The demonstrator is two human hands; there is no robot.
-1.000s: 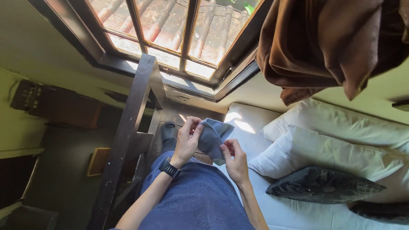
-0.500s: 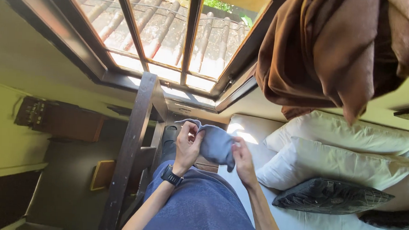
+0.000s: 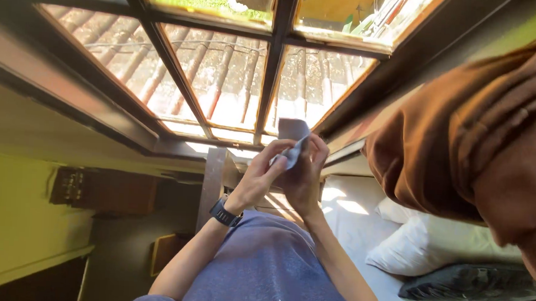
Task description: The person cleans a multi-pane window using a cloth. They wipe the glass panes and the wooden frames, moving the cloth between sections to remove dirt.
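Sunlit window panes (image 3: pixel 222 87) in a dark wooden frame fill the background beyond the hands, with tiled roofing seen through the glass. A brown curtain (image 3: pixel 481 155) hangs to the right of the right hand, and white pillows (image 3: pixel 434 251) with a dark cushion (image 3: pixel 474 289) lie below it on a bed. A wooden ladder-like frame (image 3: pixel 213 178) stands just under the left hand.

A small grey-blue cloth (image 3: pixel 293 139) is held up in front of the panes, pinched between both hands. The left hand (image 3: pixel 260 174), worn above a black wristband (image 3: pixel 225 213), is closed with fingertips on the cloth's lower left edge. The right hand (image 3: pixel 306 171) is curled around the cloth's lower right side, fingers closed on it. Only the upper part of the cloth shows above the fingers; the rest is hidden in the grip.

The step in hand is judged to be folding or bunching the cloth into a compact form. The next move appears to call for a further tuck by the fingertips while the pinch is kept firm.

The cloth's long axis runs roughly upright, its free end pointing up and away from the hands toward the window.
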